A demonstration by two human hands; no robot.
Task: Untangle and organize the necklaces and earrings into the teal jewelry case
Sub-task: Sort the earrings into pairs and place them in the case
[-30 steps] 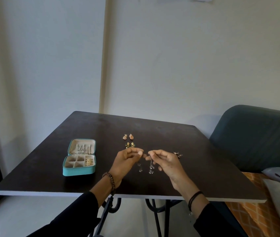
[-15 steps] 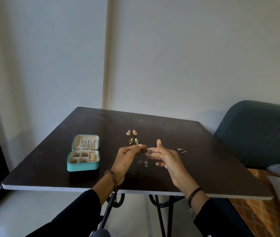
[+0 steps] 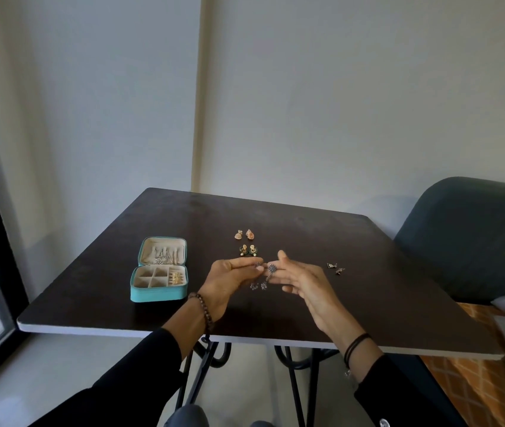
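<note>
Left hand [image 3: 229, 277] pinches top of silver drop earrings [image 3: 264, 277], raised above table [image 3: 399, 288], likely so drops hang free for separating. Right hand [image 3: 302, 278]: fingers straight, spread, tips touching pair. Teal jewelry case [image 3: 155, 295] open at left; orange earring pair [image 3: 244, 234] lies farther.

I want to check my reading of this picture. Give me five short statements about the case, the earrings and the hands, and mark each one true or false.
1. The teal jewelry case lies open on the table. True.
2. The case stands right of both hands. False: it is left of them.
3. The left hand pinches silver drop earrings. True.
4. The peach earrings are inside the case. False: they lie on the table, beyond the hands.
5. Small silver earrings lie right of the right hand. True.
</note>
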